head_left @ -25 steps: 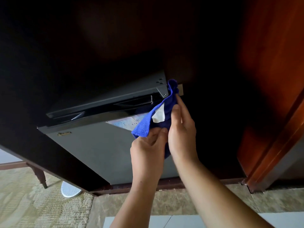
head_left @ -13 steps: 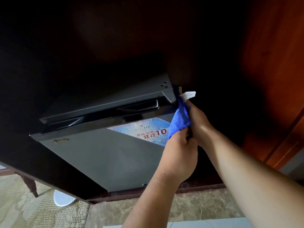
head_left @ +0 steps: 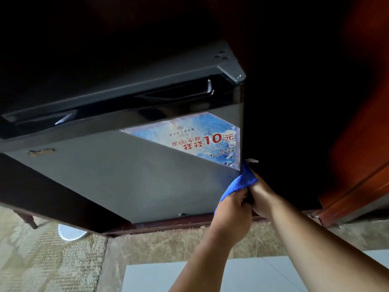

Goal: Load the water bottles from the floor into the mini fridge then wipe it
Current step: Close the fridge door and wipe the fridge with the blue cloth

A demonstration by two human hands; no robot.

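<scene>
The grey mini fridge (head_left: 117,178) sits inside a dark wooden cabinet, its door shut. A blue sticker (head_left: 202,140) with red writing covers the door's upper right corner. A blue cloth (head_left: 240,182) with a white tag is pressed against the door's right edge, below the sticker. My left hand (head_left: 233,209) grips the cloth's lower part. My right hand (head_left: 261,197) holds it from the right, beside the fridge's edge. No water bottles are in view.
The dark cabinet panel (head_left: 48,197) frames the fridge on the left. Reddish wooden trim (head_left: 357,182) stands at the right. On the floor are a patterned carpet (head_left: 42,260), a white round object (head_left: 71,232), a chair leg (head_left: 27,218) and pale tiles (head_left: 168,277).
Both hands have slid the cloth down the fridge door's right edge, from the top hinge corner to below the sticker. The view has moved closer to the fridge.
</scene>
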